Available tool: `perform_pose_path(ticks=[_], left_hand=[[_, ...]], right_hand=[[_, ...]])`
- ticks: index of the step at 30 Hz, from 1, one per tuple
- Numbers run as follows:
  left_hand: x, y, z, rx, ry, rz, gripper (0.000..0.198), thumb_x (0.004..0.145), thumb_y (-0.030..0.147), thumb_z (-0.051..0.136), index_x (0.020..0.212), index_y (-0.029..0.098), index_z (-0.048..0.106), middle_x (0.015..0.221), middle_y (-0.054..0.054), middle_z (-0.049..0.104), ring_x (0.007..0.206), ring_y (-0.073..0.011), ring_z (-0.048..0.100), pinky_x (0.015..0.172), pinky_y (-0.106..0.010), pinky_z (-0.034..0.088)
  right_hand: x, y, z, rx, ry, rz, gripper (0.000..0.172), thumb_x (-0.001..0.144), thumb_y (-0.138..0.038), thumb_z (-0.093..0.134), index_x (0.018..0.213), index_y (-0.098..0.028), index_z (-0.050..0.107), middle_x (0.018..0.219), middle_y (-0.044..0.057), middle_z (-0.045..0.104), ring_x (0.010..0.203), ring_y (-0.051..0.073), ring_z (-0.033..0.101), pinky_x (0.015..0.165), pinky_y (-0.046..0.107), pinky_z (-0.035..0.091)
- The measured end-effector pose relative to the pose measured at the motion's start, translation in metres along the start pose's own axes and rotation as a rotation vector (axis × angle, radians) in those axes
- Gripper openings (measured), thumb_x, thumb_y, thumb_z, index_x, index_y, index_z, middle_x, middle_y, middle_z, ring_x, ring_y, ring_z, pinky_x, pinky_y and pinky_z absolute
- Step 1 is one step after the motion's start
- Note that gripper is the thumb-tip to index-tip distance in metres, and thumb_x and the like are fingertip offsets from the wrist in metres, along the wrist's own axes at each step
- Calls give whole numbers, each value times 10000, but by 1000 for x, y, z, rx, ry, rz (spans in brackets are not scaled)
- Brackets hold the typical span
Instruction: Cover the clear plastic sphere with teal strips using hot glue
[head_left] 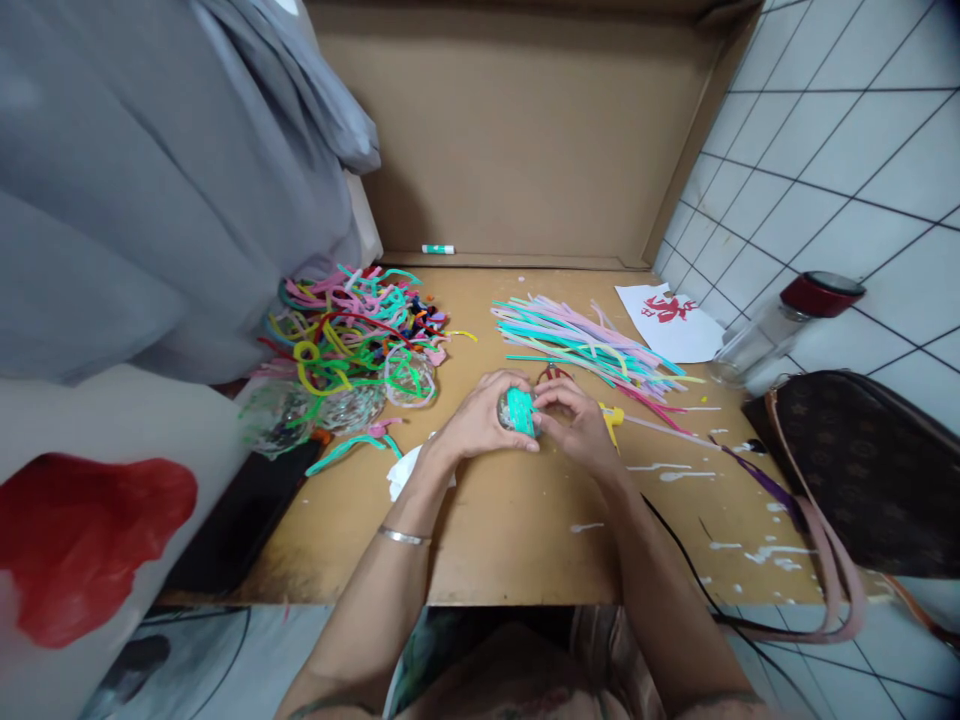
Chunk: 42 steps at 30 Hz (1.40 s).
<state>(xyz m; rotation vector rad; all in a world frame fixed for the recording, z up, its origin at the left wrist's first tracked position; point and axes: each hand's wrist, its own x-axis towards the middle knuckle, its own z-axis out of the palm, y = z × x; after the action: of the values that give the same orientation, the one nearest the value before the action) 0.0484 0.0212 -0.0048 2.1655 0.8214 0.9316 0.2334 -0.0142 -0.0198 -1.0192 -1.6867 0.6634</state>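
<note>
My left hand (pixel 491 415) is wrapped round a small clear, rounded piece with teal pipe cleaner (pixel 520 412) laid in rows across its top. From the other side, the bent fingers of my right hand (pixel 574 420) pinch at the right edge of the teal rows; the fingertips partly hide what they hold. Just beyond the hands lie red-handled scissors (pixel 553 372), partly covered. A yellow glue gun (pixel 613 420) rests close to my right hand. White crumpled paper (pixel 409 474) sits under my left wrist.
Tangled coloured pipe cleaners (pixel 352 330) and clear rounded pieces (pixel 349 408) crowd the left, beside a black phone-like slab (pixel 240 515). Straight pipe cleaners (pixel 585 345) lie at the back right. A glass bottle (pixel 780 325), a brown bag (pixel 862 470) and a black cord (pixel 679 545) are at right.
</note>
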Motion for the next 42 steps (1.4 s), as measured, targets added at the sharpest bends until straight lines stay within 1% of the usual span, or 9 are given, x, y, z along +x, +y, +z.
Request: perform_pose_path(ticks=[7,15,19,24,27,30,33,35,42], left_hand=[[-1,-5,-2,87,-41,54,756,479,493,850,1094,213,513,1223,-111,537,1182,-284,497,1020,-430,387],[0,-1,0,71,4,38,620,541,371,829,1048,206,514,1159,-87,562,1124,-255,530,996,-405,407],[-1,1,2,-48,23,-51,571,570,340,806,1040,188,520,1125,-76,575,1060,-227,557,936,-352,437],[-2,5,0,-189,-9,-200,559,585,353,792,1045,174,529,1029,-34,594,898,-168,571,789,-265,462],[-3,5,-2,-214,-11,-245,558,591,360,787,1050,173,530,943,-6,588,792,-134,547,704,-230,449],[-2,4,-3,-218,-8,-245,547,580,334,789,1041,179,540,914,8,584,773,-127,538,699,-222,443],[-1,5,-3,-220,2,-232,517,573,292,785,1018,178,549,920,10,589,788,-130,543,730,-231,449],[-1,5,-3,-227,10,-225,506,572,278,781,1011,176,550,922,11,588,798,-132,543,747,-238,452],[-1,10,-4,-270,0,-257,499,571,270,766,1002,172,534,874,22,551,733,-110,497,679,-218,427]], right_hand=[[0,2,1,19,11,0,70,743,-222,658,812,-219,641,990,52,605,990,195,593,874,385,498],[0,-2,2,-4,4,10,100,741,-251,666,834,-226,639,1023,56,597,1024,203,585,895,390,491],[0,-4,3,0,0,9,130,751,-270,658,870,-221,640,1018,58,600,1005,199,589,852,369,506],[-1,-9,4,-33,-2,31,149,771,-288,633,908,-229,637,1021,57,610,976,200,592,789,349,521],[-2,-15,5,-128,28,-39,186,812,-277,571,980,-240,642,1062,71,584,1024,211,570,869,386,496],[-2,-20,7,-242,9,-140,254,873,-247,460,1034,-278,654,1167,68,531,1115,213,515,956,424,440],[-3,-22,9,-373,-29,-207,259,876,-247,455,992,-308,678,1230,51,518,1133,240,479,959,460,401],[-3,-23,11,-427,-18,-219,239,869,-255,477,981,-315,680,1243,48,527,1122,255,473,956,471,380],[-3,-26,17,-427,37,-229,299,868,-199,429,998,-319,669,1199,45,535,1106,240,481,932,445,396]])
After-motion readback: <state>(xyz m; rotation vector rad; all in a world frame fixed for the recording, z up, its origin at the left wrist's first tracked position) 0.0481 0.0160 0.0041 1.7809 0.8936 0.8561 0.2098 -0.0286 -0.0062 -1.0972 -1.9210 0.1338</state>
